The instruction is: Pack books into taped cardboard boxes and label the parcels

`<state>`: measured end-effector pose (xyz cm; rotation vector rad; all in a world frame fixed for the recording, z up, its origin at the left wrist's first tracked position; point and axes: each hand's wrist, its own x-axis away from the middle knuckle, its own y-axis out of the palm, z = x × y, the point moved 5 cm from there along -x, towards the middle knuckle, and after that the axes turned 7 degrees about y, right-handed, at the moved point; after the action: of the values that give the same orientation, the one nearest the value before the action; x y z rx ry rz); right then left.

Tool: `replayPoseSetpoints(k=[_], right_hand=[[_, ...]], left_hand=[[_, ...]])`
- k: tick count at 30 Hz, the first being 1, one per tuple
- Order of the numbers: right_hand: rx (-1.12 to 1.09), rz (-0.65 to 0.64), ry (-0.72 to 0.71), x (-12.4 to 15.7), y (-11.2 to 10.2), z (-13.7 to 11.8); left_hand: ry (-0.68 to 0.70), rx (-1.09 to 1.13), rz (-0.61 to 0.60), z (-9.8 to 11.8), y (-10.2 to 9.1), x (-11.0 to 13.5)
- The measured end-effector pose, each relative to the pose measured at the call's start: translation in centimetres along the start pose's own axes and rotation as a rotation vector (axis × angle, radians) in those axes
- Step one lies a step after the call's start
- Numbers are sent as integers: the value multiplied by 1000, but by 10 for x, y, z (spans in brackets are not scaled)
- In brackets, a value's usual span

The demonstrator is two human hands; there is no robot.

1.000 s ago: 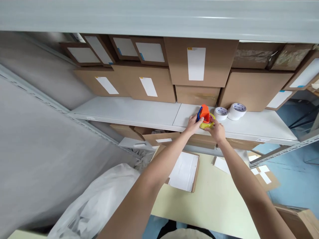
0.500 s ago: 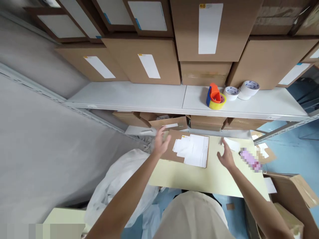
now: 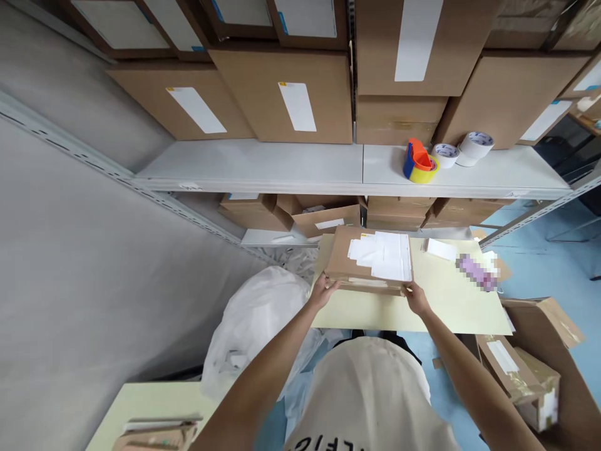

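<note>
A flat brown cardboard box with white paper labels on top lies on the pale yellow table. My left hand grips its near left corner and my right hand grips its near right corner, fingers closed on the edge. An orange and blue tape dispenser with yellow tape stands on the white shelf above, apart from both hands. Two white tape rolls sit beside it.
Stacked brown cartons fill the shelf's back. More cartons sit under the shelf. A white plastic bag lies at the left of the table. Open boxes stand on the blue floor at right. A grey wall runs along the left.
My hands let go of the tape dispenser on the shelf, dropped to the table and took hold of the flat box's near corners. The view tilted downward.
</note>
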<state>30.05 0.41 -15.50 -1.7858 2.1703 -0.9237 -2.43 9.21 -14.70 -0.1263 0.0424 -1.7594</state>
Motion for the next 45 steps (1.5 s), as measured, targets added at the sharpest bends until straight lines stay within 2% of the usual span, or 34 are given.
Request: replayPoseSetpoints(k=[2, 5, 7, 9, 12, 14, 17, 23, 26, 31, 34, 37, 39, 42, 45], right_hand=[[27, 17, -10, 11, -20, -11], [159, 70, -32, 29, -50, -37], [232, 113, 16, 39, -66, -52], [304, 141, 129, 43, -75, -60], [439, 126, 315, 40, -77, -59], [490, 94, 382, 33, -74, -56], [515, 44, 436, 22, -71, -51], [507, -64, 488, 7, -77, -42], [455, -114, 472, 0, -81, -34], [369, -158, 379, -11, -81, -21], [273, -154, 298, -17, -83, -11], [191, -74, 263, -29, -94, 9], [217, 7, 243, -42, -107, 28], [354, 94, 152, -72, -124, 57], [471, 113, 95, -113, -133, 83]], left_hand=[[43, -83, -1, 13, -6, 3], [108, -291, 76, 40, -10, 3], [126, -391, 115, 57, -5, 0], [109, -443, 103, 66, 6, -3], [12, -510, 53, 67, 24, -8], [-69, -574, 21, 61, 33, -10], [-133, -633, -4, 54, 42, -13], [-170, -674, 28, 48, 47, -18], [-123, -668, 107, 52, 47, -18], [111, -725, 157, 73, 61, -16], [206, -797, 111, 89, 84, -17], [273, -833, -7, 104, 121, -26], [310, -826, -113, 113, 154, -38], [338, -795, -308, 122, 213, -66], [270, -806, -511, 116, 273, -100]])
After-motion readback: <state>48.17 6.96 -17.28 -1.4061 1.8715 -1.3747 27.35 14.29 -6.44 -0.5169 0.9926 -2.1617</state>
